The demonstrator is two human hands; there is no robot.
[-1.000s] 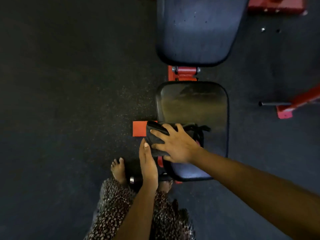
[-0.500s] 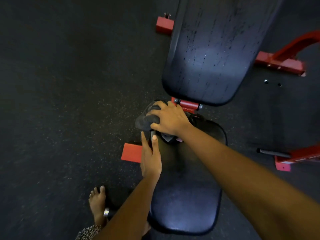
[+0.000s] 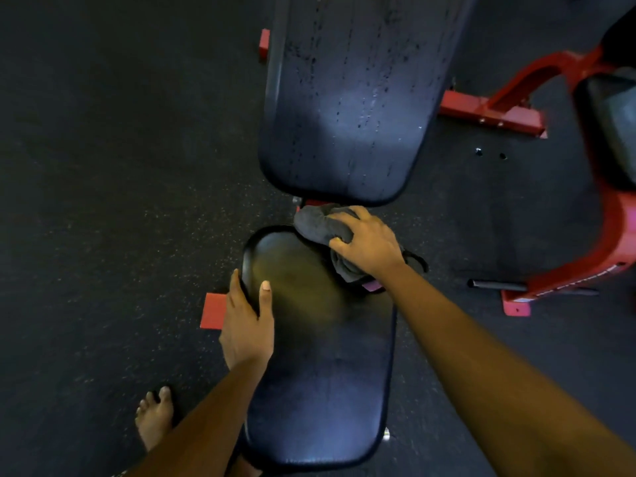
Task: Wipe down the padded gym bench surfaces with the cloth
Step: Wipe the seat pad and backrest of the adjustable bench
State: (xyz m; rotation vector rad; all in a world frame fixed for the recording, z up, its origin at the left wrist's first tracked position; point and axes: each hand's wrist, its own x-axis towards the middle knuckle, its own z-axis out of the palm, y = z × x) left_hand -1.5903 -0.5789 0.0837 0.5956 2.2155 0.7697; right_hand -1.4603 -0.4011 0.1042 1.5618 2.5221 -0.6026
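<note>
**Cloth** (image 3: 323,225): dark grey, bunched. It sat at the 12 o'clock end of the seat pad (image 3: 320,356), over the gap before the back pad (image 3: 347,98).

**Right hand** (image 3: 370,246): fingers curled over the cloth, gripping it and pressing it down. The forearm came in from 5 o'clock.

**Left hand** (image 3: 246,325): rested on the seat pad's 9 o'clock edge with fingers straight, thumb on the top face. It grasped nothing and appeared to be bracing.

**Seat pad**: black, long axis 12 to 6 o'clock. A dull sheen showed on its far half.

**Back pad**: black, in line with the seat pad, its near edge just beyond the cloth at 12 o'clock. Dark specks and streaks, probably droplets, ran along its length.

**Governing relation**: the unwiped back pad lay directly at 12 o'clock from the cloth hand, with the right hand much the nearer. Judged next stroke: lift over the gap, then run along the 12 to 6 o'clock axis.

**Frame** (image 3: 495,115): red steel, at 2 o'clock, well apart.
</note>
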